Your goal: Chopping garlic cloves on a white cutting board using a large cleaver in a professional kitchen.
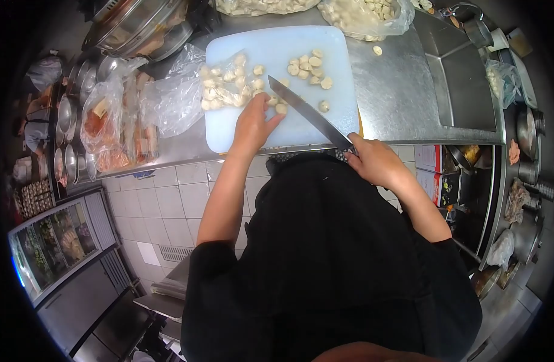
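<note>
My right hand (375,159) grips the handle of a long kitchen knife (309,112), its blade slanting up and left across a white cutting board (277,40). My left hand (254,122) rests over the board, thumb and index finger spread around a few pale balls (281,108), possibly fish balls. Its fingertips are close to them; whether they touch is hard to tell. On the board's left side lies a clear plastic bag (227,83) with several similar balls in and around it. A cluster of cut pale pieces (305,67) sits upper right, beyond the blade.
Large bags of pale balls (365,20) stand behind the board on the steel counter (390,95). One loose piece (377,50) lies there. A sink (462,81) is at right. Bagged meat (100,122) and metal bowls (66,113) are at left. A person (36,126) stands far left.
</note>
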A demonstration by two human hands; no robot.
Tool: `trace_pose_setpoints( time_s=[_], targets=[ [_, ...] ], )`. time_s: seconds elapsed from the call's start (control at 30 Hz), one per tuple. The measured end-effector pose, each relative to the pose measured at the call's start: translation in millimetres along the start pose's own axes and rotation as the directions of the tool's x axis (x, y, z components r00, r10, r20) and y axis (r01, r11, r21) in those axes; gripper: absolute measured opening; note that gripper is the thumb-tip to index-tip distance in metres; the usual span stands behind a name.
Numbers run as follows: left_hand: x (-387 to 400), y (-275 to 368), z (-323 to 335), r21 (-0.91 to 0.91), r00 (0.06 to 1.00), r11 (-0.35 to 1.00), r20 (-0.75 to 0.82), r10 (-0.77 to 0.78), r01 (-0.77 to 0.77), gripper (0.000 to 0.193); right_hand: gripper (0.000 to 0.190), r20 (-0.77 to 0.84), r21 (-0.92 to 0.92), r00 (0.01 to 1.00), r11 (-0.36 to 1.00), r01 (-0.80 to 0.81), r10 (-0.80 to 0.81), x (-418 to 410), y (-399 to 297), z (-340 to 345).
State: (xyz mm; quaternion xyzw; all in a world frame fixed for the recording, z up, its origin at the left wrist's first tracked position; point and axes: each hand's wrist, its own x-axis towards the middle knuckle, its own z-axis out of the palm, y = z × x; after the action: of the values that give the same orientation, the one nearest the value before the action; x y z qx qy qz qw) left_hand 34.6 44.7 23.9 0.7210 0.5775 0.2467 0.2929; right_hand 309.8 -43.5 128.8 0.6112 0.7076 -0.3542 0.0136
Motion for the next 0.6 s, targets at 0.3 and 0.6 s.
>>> trace_pose_setpoints(
  time_s=[0.3,0.6],
  targets=[
    [0.1,0.7,2.6,-0.039,0.999,0.999,-0.020,0.033,-0.034,0.047,0.034,0.129,-0.099,0.991,0.994,0.041,-0.028,4.0,-12.0,-5.9],
    [2.1,-4.6,2.2,-0.086,0.998,0.994,-0.015,0.066,-0.067,0.044,0.031,0.217,-0.097,0.973,0.994,-0.052,0.072,26.1,-19.2,7.0]
  ],
)
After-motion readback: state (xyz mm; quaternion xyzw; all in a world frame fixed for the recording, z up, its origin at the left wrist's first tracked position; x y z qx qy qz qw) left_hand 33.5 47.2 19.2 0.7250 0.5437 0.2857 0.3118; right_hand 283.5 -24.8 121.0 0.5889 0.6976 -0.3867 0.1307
